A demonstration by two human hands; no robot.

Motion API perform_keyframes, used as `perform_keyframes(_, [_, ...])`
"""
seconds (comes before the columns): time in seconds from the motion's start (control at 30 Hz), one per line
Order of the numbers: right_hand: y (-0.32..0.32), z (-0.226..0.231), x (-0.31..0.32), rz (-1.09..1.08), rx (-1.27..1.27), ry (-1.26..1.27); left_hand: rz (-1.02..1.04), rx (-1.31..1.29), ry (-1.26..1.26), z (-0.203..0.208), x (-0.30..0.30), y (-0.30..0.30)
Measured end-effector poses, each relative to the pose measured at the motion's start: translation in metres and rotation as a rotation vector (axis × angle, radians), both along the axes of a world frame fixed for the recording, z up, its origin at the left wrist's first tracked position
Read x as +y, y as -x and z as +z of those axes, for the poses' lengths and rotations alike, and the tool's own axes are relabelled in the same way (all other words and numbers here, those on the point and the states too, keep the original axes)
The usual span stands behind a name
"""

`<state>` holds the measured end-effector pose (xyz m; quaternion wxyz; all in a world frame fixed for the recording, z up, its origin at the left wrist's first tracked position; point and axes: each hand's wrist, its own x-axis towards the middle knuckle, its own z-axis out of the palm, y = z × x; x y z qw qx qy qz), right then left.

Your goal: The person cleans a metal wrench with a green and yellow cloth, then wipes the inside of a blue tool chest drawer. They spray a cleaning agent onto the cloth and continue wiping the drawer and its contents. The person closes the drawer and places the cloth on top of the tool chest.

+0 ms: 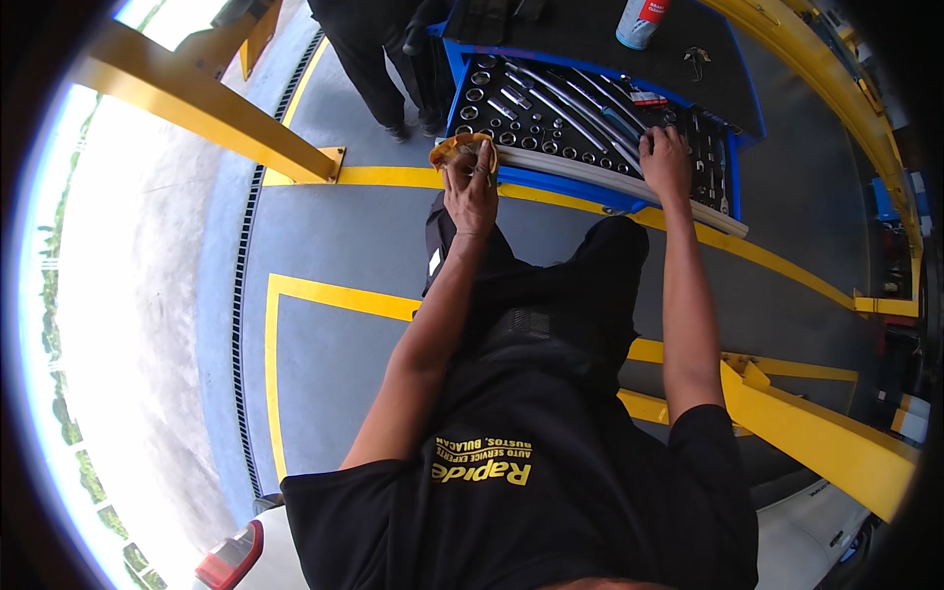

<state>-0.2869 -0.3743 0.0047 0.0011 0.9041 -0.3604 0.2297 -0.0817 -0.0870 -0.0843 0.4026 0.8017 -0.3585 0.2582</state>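
Observation:
In my left hand (470,197) is a crumpled orange-yellow cloth-like thing (448,147), greyish inside, pinched between thumb and fingers beside the left front corner of an open tool drawer (580,169). My right hand (668,162) reaches over the drawer's front edge with its fingers curled down among the tools. What its fingertips grip, if anything, is hidden. Several sockets (469,113) lie in the black tray at the left. Long metal bars (565,101) slant across the middle toward my right hand, and slim tools (723,177) lie to its right.
On the blue cabinet's dark top (580,39) stand a spray can (641,22) and a small metal piece (697,59). Another person's dark-trousered legs (379,69) are at the far left. Yellow steel beams (211,113) flank both sides. A white vehicle (270,556) is behind me.

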Motion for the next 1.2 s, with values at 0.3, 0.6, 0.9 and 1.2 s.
perform_keyframes(0.3, [-0.006,0.003,0.001,0.021,0.005,-0.01,0.328,0.666,1.016,-0.018,0.02,-0.06])
perform_keyframes(0.6, [-0.005,0.009,0.004,-0.023,0.053,-0.011,0.011,0.118,0.072,0.027,-0.016,0.028])
perform_keyframes(0.9, [0.006,0.01,0.0,-0.037,0.056,-0.047,0.057,0.047,0.017,0.042,0.003,-0.006])
perform_keyframes(1.2, [-0.002,0.007,0.002,-0.017,0.03,-0.006,-0.377,0.001,-0.149,0.047,-0.027,0.029])
